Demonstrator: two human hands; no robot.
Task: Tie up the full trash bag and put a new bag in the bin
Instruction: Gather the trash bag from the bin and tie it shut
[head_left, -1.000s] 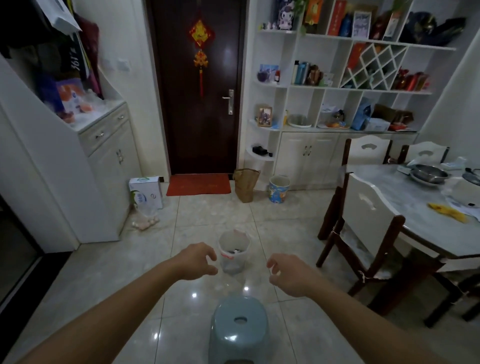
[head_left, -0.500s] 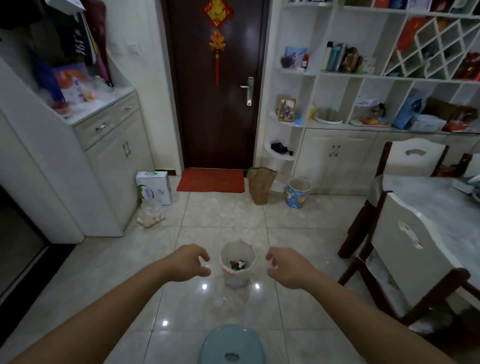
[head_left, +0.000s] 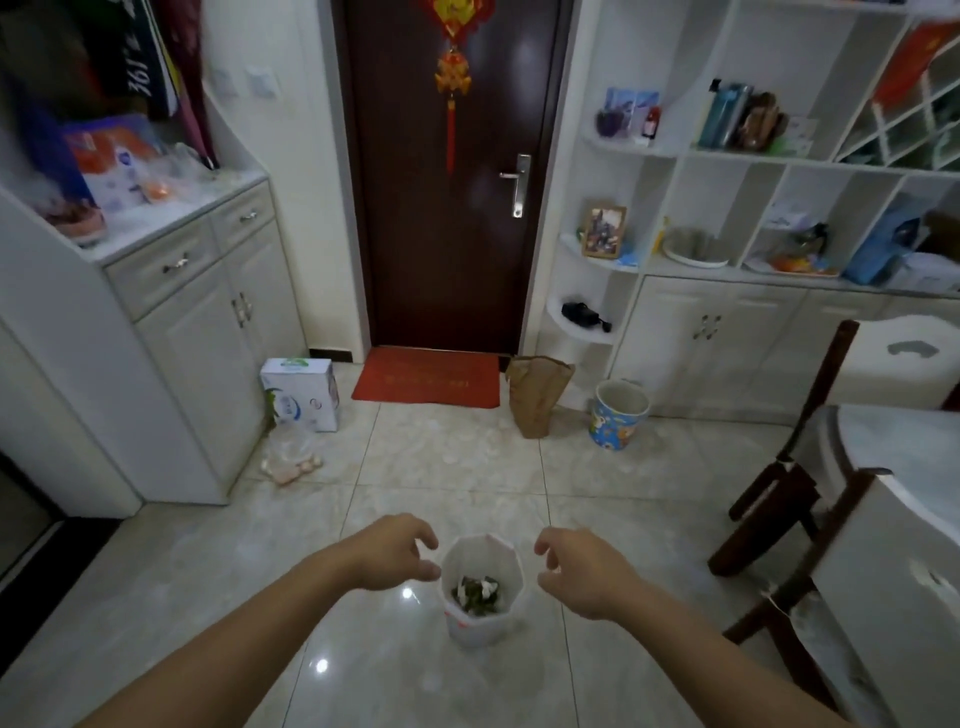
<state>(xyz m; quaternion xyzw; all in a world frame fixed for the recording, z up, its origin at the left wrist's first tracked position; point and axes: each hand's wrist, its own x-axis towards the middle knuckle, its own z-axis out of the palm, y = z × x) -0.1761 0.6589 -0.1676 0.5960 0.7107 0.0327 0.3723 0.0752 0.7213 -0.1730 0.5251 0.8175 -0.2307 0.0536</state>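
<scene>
A small white bin (head_left: 480, 621) stands on the tiled floor, lined with a pale trash bag (head_left: 501, 553) folded over its rim. Dark scraps and white bits lie inside. My left hand (head_left: 395, 553) hovers just left of the rim, fingers curled and apart, its thumb close to the bag edge. My right hand (head_left: 582, 569) is held to the right of the bin, a short gap away, fingers also spread. Neither hand holds anything.
A dark door with a red mat (head_left: 428, 383) faces me. A brown paper bag (head_left: 537, 392) and a patterned bucket (head_left: 618, 413) stand by the white shelf unit. A white carton (head_left: 301, 394) sits by the left cabinet. Chairs (head_left: 784, 483) and a table are on the right.
I have stepped closer to the bin, so it looks larger and sits between my hands. The blue stool has dropped out of view. Both hands have come nearer the rim.
</scene>
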